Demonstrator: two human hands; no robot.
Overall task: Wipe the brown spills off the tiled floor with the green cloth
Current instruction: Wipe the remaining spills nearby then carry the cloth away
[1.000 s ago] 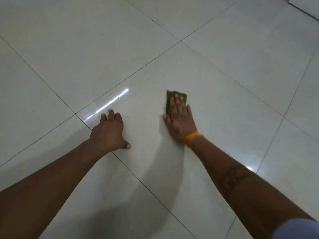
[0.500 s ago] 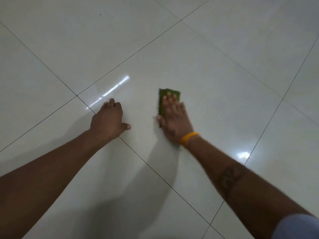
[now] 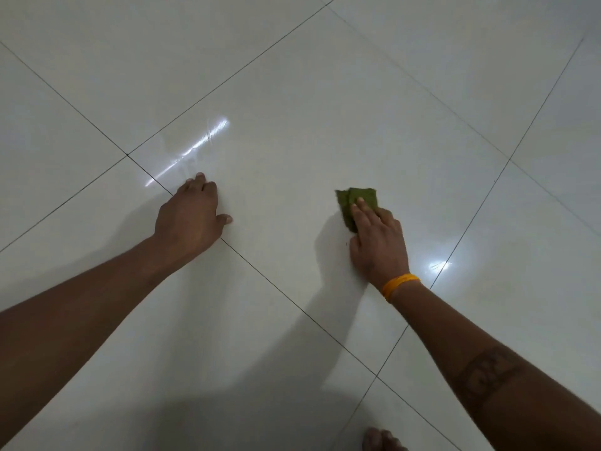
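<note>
There is just one camera. It sits on the person's head and looks forward and down at the tiled floor (image 3: 292, 76). The lens is wide, so the floor lines spread out and slant toward the far edges. Both arms reach into the picture from the bottom corners. The left hand (image 3: 190, 216) sits left of the middle, and the right hand (image 3: 379, 245) sits right of the middle. The camera is close to the floor. At the very bottom edge, toes (image 3: 382, 441) peek in.
</note>
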